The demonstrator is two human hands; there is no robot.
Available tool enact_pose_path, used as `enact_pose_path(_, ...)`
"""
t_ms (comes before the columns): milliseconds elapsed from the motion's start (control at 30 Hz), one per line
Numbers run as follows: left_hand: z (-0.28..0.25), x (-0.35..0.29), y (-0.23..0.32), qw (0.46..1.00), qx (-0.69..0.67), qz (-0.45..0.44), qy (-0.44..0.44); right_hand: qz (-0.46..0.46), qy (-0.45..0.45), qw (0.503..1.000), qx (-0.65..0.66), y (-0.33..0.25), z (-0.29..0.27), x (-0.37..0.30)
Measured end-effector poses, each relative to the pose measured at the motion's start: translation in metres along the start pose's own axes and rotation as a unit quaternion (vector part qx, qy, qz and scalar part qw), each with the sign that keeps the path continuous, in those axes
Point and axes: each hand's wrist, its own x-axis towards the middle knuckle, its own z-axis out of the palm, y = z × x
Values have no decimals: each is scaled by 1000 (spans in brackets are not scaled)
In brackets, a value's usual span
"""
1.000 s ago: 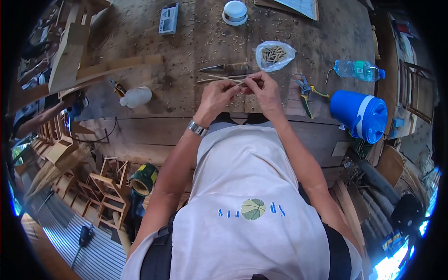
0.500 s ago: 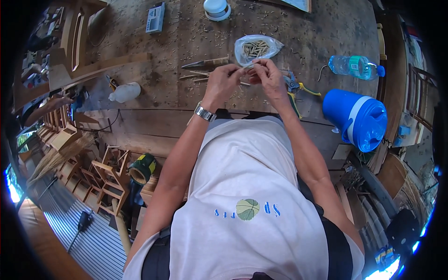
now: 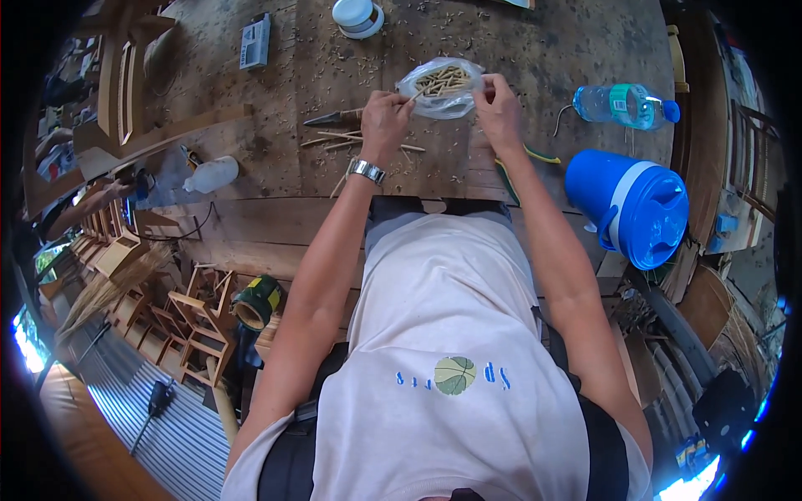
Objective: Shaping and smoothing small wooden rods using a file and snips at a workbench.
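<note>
A clear plastic bag [image 3: 458, 108] lies open on the wooden workbench, with many short thin wooden pegs [image 3: 443, 81] inside. My left hand [image 3: 386, 127] is closed at the bag's left edge; a light peg end shows by its fingertips. My right hand [image 3: 499, 110] pinches the bag's right edge. Left of my left hand lies a pointed blade with a wooden handle [image 3: 334, 119]. Several thin wooden sticks [image 3: 341, 142] lie just nearer, partly behind my left hand. Under my right forearm, a pair of pliers with yellow-and-green handles [image 3: 543, 157] is mostly hidden.
On the right are a water bottle [image 3: 622, 106] and a blue cooler jug [image 3: 626, 204]. A white jar [image 3: 357, 17], small box [image 3: 255, 42] and white squeeze bottle [image 3: 211, 174] stand leftward. Wood scraps dot the workbench [image 3: 288, 179]. Another person's arm [image 3: 83, 209] shows far left.
My hands, close together in front of the bag before, have parted to its two sides. The bag's mouth is spread wider and sits slightly nearer me. The whole view has shifted a little.
</note>
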Motion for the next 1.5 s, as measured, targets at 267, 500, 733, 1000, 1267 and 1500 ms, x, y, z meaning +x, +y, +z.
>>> enact_pose_path(267, -26, -41, 27, 997, 9, 39, 59, -70, -52, 944, -317, 23, -64, -95)
enact_pose_path(500, -10, -26, 31, 997, 74, -1, -1, -16, -174, 904, -389, 45, -87, -106)
enact_pose_path(733, -7, -1, 34, 995, 96, 0, 10, 66, -180, 977, -88, -10, -70, -117)
enact_pose_path(1000, 1, 12, 28, 999, 26, -28, -36, 185, -283, 939, 65, -51, -26, -75)
enact_pose_path(1267, 10, 18, 24, 998, 28, -18, -60, 200, -316, 922, 101, -47, -18, -57)
enact_pose_path(1500, 14, 22, 15, 994, 87, 62, -37, 201, -320, 919, 115, -36, -14, -53)
